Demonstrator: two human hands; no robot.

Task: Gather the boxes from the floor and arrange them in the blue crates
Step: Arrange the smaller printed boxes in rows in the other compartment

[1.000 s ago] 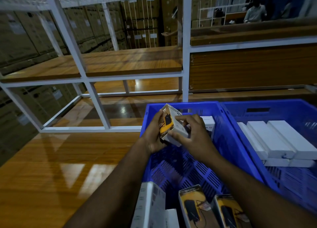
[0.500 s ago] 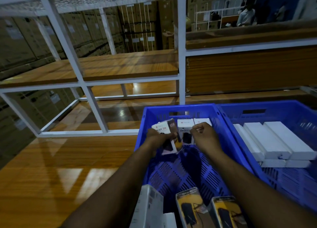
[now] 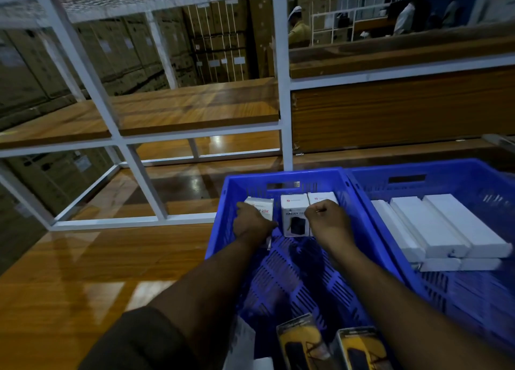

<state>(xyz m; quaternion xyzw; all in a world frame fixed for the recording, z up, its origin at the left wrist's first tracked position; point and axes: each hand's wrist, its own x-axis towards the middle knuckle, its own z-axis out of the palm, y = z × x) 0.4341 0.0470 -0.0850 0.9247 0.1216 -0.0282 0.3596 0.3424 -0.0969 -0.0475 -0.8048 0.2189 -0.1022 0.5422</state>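
Three white boxes stand upright in a row against the far wall of the nearer blue crate (image 3: 223, 224). The left box (image 3: 263, 206) sits closest to the crate's left wall, and the left hand (image 3: 250, 223) is curled round it, covering most of its front. The middle box (image 3: 294, 216) stands free just beside it, its printed front with a dark product picture facing the camera. The right box (image 3: 323, 198) touches the middle one, and the right hand (image 3: 328, 222) lies over its front with fingers bent; whether those fingers actually clamp the box cannot be told, since the knuckles hide the contact.

Both forearms reach in over the crate's slotted floor. At the crate's near end, by the lower edge of the view, lie two yellow-and-black packages (image 3: 302, 341) side by side, with a white carton (image 3: 241, 341) just left of them.

A second blue crate (image 3: 434, 166) stands touching the first on its right. It holds long white boxes (image 3: 451, 227) laid flat side by side on top of others.

Both crates rest on a glossy wooden floor (image 3: 69, 280). Beyond them rises a white metal rack (image 3: 281, 91) with wooden shelves, and stacked brown cartons (image 3: 111, 54) show behind it. Far off to the upper right, people (image 3: 298, 28) stand in blur.
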